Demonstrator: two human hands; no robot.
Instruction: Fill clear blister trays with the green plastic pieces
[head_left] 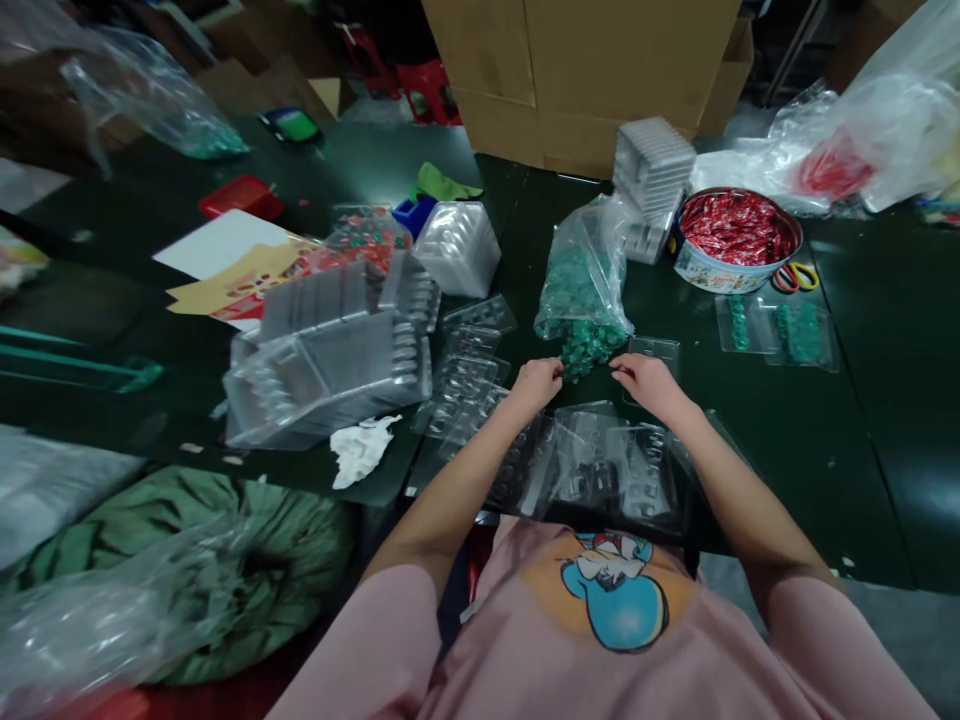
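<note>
Small translucent green plastic pieces (pixel 589 350) spill in a pile from the mouth of a clear plastic bag (pixel 583 262). My left hand (pixel 538 384) is at the pile's left edge, its fingers curled together against the pieces. On the other side, my right hand (pixel 649 384) has thumb and fingers pinched close to the pile; what lies between the fingertips is too small to make out. Clear blister trays (pixel 589 462) lie in front of me below both forearms. Another flat clear tray (pixel 664 350) is partly covered by my right hand.
Stacked clear trays (pixel 330 350) stand at left, with crumpled white tissue (pixel 362 450) nearby. A round tin (pixel 739 245) of red-wrapped pieces, scissors (pixel 796 277) and trays with green pieces (pixel 806 333) are at right. A large cardboard box (pixel 592 80) stands behind.
</note>
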